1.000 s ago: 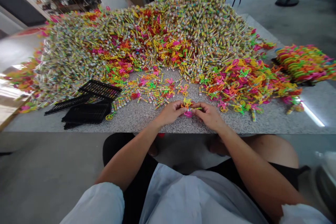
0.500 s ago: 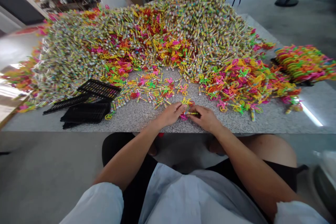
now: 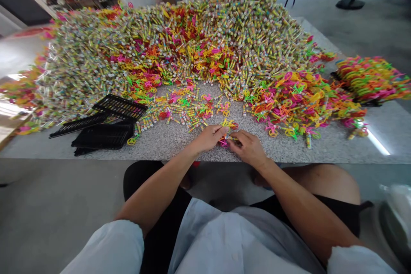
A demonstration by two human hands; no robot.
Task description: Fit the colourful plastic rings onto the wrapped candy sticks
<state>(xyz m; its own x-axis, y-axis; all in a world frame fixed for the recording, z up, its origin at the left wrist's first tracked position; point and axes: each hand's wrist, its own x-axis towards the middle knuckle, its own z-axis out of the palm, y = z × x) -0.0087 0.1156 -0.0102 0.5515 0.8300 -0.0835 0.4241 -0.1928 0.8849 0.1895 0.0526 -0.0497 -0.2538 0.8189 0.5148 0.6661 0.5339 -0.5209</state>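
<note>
My left hand (image 3: pixel 210 138) is closed near the table's front edge, its thumb and fingertips pinching a small pink plastic piece (image 3: pixel 224 142). Facing it, my right hand (image 3: pixel 248 146) pinches a small yellow-labelled tube (image 3: pixel 233 138), whose end meets the pink piece. My fingers cover part of both. Just beyond my fingertips lie a yellow plastic piece (image 3: pixel 227 123) and a red one. A loose spread of tubes (image 3: pixel 186 116) lies to the left of them, some with coloured plastic pieces.
A large heap of tubes (image 3: pixel 257 30) mixed with coloured pieces covers the back of the speckled table (image 3: pixel 173 145). Black plastic racks (image 3: pixel 102 136) lie at left. On the right are a pile of coloured pieces (image 3: pixel 295 98) and a filled black rack (image 3: pixel 372 77).
My right hand has shifted slightly left, bringing the tube against the pink piece; less of the tube shows now. My left hand stays almost in place.
</note>
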